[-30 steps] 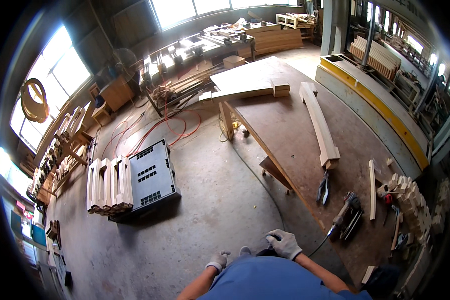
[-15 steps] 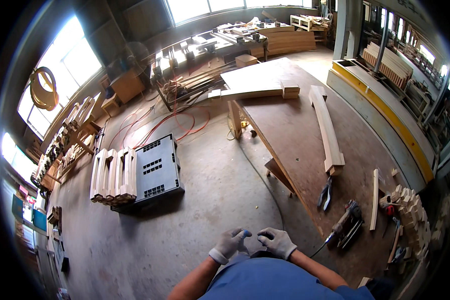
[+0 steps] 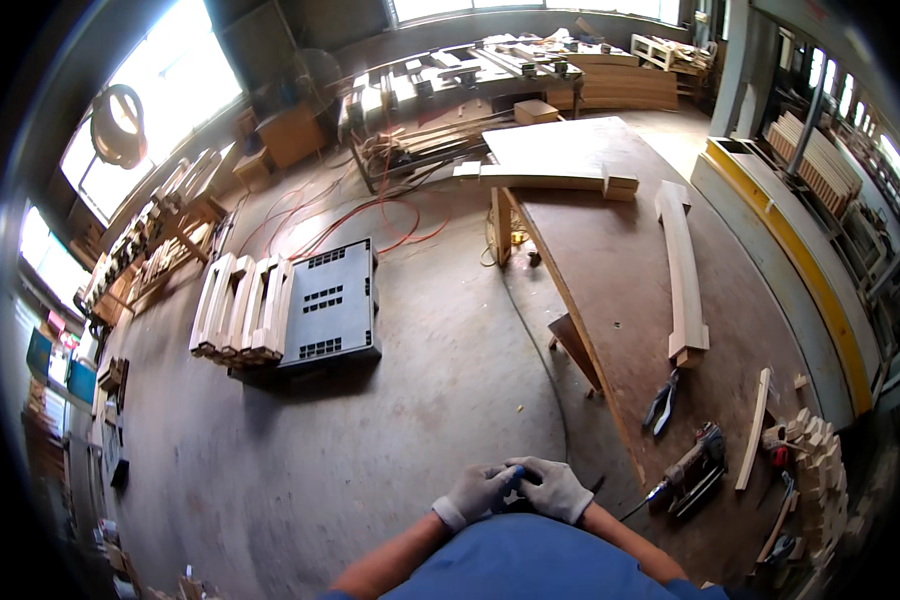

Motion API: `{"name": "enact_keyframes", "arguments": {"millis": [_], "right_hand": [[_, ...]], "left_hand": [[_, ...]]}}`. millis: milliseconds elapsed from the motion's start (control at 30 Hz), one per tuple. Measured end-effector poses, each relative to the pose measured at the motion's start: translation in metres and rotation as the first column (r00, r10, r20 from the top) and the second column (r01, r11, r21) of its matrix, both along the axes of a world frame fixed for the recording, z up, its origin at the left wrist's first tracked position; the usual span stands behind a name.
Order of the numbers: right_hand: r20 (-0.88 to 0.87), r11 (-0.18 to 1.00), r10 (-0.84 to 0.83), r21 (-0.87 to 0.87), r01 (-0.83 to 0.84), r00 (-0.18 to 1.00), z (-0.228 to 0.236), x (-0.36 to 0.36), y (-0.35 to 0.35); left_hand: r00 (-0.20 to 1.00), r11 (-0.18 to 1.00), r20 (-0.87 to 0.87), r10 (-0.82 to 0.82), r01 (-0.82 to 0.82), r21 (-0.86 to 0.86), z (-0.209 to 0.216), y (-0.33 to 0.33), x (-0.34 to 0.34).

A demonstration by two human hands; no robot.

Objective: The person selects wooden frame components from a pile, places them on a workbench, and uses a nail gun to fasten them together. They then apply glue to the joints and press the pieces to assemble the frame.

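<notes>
My left hand (image 3: 478, 492) and my right hand (image 3: 553, 488), both in pale work gloves, meet in front of my blue shirt (image 3: 520, 562). Their fingers are curled and pressed together. A small blue patch shows between the fingertips; whether it is a held thing or part of a glove is unclear. Just right of my right hand a thin dark tip sticks out, too small to name. On the brown table (image 3: 625, 270) to my right lie pliers (image 3: 660, 403) and a corded power tool (image 3: 692, 468), both apart from my hands.
A curved wooden piece (image 3: 681, 275) lies on the table, another wooden beam (image 3: 550, 178) at its far end. Small wood blocks (image 3: 818, 480) are stacked at the right. Wooden frames (image 3: 240, 308) rest on a black plastic pallet (image 3: 332, 300). Red hoses (image 3: 370, 232) and a cable cross the floor.
My hands have come together from slightly apart, with fingers now touching. The view has turned a little left, so the table and pallet appear shifted right and the pallet higher.
</notes>
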State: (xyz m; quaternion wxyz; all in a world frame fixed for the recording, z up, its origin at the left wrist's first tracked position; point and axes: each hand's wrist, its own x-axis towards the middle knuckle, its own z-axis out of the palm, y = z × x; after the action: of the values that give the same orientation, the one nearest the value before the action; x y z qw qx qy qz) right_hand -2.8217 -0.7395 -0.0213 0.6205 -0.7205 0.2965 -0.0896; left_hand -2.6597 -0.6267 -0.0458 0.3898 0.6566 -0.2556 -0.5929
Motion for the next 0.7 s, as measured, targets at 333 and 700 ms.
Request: {"name": "enact_keyframes", "arguments": {"millis": [333, 700], "right_hand": [[0.018, 0.969, 0.149, 0.196, -0.149, 0.989, 0.001, -0.006, -0.012], [-0.095, 0.921, 0.274, 0.311, -0.233, 0.957, 0.011, 0.021, -0.006]], "left_hand": [[0.999, 0.999, -0.027, 0.041, -0.041, -0.011, -0.017, 0.015, -0.003], [0.991, 0.990, -0.041, 0.126, -0.129, -0.060, -0.007, 0.042, 0.003]]}}
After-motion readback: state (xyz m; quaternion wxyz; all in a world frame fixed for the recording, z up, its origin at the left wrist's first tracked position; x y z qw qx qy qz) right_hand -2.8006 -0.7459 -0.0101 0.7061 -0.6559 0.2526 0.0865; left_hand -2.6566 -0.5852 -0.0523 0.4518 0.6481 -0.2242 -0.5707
